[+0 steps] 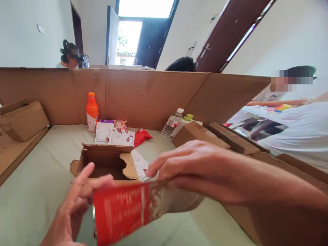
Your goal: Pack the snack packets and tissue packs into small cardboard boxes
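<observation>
In front of me my right hand (184,164) pinches the see-through greyish end of a red plastic packet (120,212) with white print, held tilted in the air. My left hand (74,205) is at the packet's red end with its fingers spread; the fingertips come close to the top edge, and I cannot tell whether they touch. Just behind the packet stands an open cardboard box (102,159), its flaps up and its visible inside dark. A white printed sachet (139,164) leans at the box's right side, partly hidden by my right hand.
Along the cardboard wall (143,95) stand an orange bottle (92,114), white sachets (123,138), a red packet (142,136) and a clear water bottle (172,123). Cardboard boxes (25,119) line the left, and another box (197,135) sits at right. People are beyond the wall.
</observation>
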`<state>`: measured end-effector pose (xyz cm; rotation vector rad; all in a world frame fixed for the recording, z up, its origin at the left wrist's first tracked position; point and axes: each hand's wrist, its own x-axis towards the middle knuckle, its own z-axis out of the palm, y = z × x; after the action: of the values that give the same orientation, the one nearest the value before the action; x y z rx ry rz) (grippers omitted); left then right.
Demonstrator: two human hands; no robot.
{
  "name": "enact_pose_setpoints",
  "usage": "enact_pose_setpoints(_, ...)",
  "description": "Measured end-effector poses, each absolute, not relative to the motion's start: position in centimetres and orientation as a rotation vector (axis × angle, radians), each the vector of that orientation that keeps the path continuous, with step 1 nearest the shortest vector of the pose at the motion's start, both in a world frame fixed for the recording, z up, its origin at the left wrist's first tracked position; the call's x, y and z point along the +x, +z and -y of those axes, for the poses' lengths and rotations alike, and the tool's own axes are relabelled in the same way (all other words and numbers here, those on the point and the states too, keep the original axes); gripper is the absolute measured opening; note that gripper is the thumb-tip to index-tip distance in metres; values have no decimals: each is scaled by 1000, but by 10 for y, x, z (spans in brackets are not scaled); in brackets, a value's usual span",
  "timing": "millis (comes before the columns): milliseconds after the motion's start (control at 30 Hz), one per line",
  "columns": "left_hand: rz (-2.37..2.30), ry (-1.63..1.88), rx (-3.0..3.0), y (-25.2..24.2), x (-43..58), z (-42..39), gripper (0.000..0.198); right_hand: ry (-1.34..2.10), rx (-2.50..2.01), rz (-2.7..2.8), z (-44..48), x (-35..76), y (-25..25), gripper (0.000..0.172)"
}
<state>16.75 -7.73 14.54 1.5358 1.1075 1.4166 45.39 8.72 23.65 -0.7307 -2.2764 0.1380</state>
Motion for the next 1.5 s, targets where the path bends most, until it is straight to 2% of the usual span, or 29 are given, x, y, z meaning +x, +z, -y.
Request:
enact_pose_setpoints(100,-979,1264,1346,135,174,96,102,208,-658,2332,-83,425,223,25)
enact_pose_setpoints(300,-1057,1462,1350,114,187,107,113,471,-353,2764,-89,382,238,24)
enact_pose_setpoints(367,-1153,1518,1296,114,192,102,101,481,-332,2887,-91,372,247,23)
enact_pose_setpoints(433,-1256,1587,1214,115,196,97,76,465,-359,2899,-91,368,257,22)
enact_pose_setpoints(500,-1333,1671,1137,117,197,93,46,459,-421,2769,-90,373,267,17)
enact_pose_setpoints(567,-1359,1740,1067,119,195,91,34,441,-521,2491,-87,389,274,9)
enact_pose_setpoints(667,-1332,1771,985,118,186,89,36,520,-555,2135,-85,420,261,40)
enact_pose_setpoints(767,-1322,1811,953,119,180,88,37,739,-546,2059,-85,438,218,66)
enact_pose_setpoints(833,-1339,1832,956,123,182,87,38,842,-648,1997,-82,435,185,73)
enact_pose_setpoints(900,-1386,1862,992,130,188,86,36,811,-786,1874,-72,425,162,54)
enact_pose_setpoints(967,-1486,1932,1016,136,198,86,34,601,-873,1753,-55,412,151,24)
enact_pose_setpoints(1033,-1631,2011,1097,137,208,88,26,340,-838,1709,-39,400,148,4)
enact_pose_setpoints(1067,-1703,2038,1193,136,212,89,22,243,-781,1720,-32,393,147,5)
enact_pose_setpoints(1133,-1788,2067,1485,132,218,89,22,138,-645,1777,-24,382,144,18)
enact_pose_setpoints(1200,-1738,2061,1813,128,223,87,36,112,-573,1832,-21,372,140,25)
enact_pose_setpoints(1267,-1617,2032,2074,125,227,83,51,131,-575,1844,-22,368,135,25)
enact_pose_setpoints(1333,-1503,1977,2291,125,230,78,57,241,-589,1870,-21,370,133,21)
enact_pose_setpoints(1367,-1468,1958,2376,125,232,75,56,329,-589,1896,-20,374,132,25)
enact_pose_setpoints(1500,-1431,1958,2583,124,243,69,33,808,-555,1887,-10,400,143,69)
